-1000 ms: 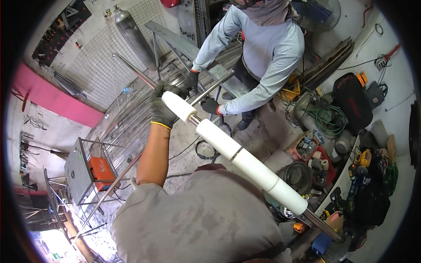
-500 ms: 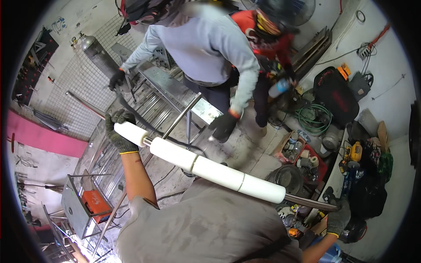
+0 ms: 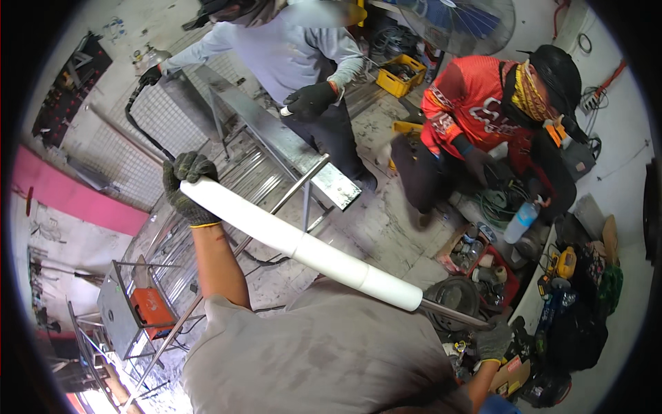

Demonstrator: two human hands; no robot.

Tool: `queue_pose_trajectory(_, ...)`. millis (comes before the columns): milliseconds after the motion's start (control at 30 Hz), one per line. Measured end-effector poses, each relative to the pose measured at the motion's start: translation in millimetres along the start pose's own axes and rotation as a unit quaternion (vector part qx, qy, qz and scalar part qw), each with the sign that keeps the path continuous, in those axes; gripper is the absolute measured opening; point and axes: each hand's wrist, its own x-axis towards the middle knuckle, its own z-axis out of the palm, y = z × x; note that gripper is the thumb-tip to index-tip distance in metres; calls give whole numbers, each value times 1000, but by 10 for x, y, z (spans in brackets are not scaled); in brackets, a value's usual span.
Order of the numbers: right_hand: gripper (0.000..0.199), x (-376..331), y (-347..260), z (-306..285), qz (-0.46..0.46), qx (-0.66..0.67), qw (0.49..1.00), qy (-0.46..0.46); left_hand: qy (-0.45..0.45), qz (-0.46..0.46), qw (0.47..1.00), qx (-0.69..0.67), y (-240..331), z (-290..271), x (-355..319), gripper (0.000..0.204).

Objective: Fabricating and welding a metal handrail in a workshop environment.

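A long metal rod (image 3: 452,313) runs slantwise across my front, from upper left to lower right. Several white cylindrical sleeves (image 3: 331,264) sit on it, end to end with only thin seams showing. My left hand (image 3: 185,190), in a dark knit glove with a yellow cuff, is closed round the rod at the upper end of the sleeves. Beyond that hand the rod continues up to the left. At its lower right end, my right hand (image 3: 494,341), in a grey knit glove, grips the bare rod; its fingers are partly blurred.
Ahead stands a person in a grey sweater (image 3: 272,65), beside a metal frame (image 3: 276,134) and long tubes. A person in red (image 3: 476,96) crouches at right, near a bottle (image 3: 522,222). Red crates (image 3: 503,293) and tools crowd the right; an orange machine (image 3: 150,310) stands left.
The white sleeves have slid up the rod towards my left hand, and the gaps between them have closed. The person in red has crouched at right; the person in grey appears further left.
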Motion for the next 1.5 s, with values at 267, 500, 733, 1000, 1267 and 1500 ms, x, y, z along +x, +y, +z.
queue_pose_trajectory(267, 32, -359, 180, 761, -27, 121, 990, -65, -39, -10, 995, 90, -256, 666, -36, 36)
queue_pose_trajectory(500, 33, -725, 611, 805, -23, 44, 998, -36, 51, -35, 983, 173, -663, 553, -527, 32)
queue_pose_trajectory(733, 49, -1347, 1407, 342, -48, -79, 995, 38, 215, -152, 962, 72, -1144, -59, -878, 26)
queue_pose_trajectory(1000, 36, -1770, 861, -408, 97, -177, 979, 28, 352, -222, 907, 60, -1493, -801, -779, 33)
queue_pose_trajectory(1267, 32, -1314, -728, -378, 131, -51, 989, 54, 394, -243, 878, 122, -1258, -1919, 172, 22)
queue_pose_trajectory(1500, 27, -350, -1971, 215, 50, -80, 995, -26, 445, -219, 829, 260, -688, -3032, 1232, 12)
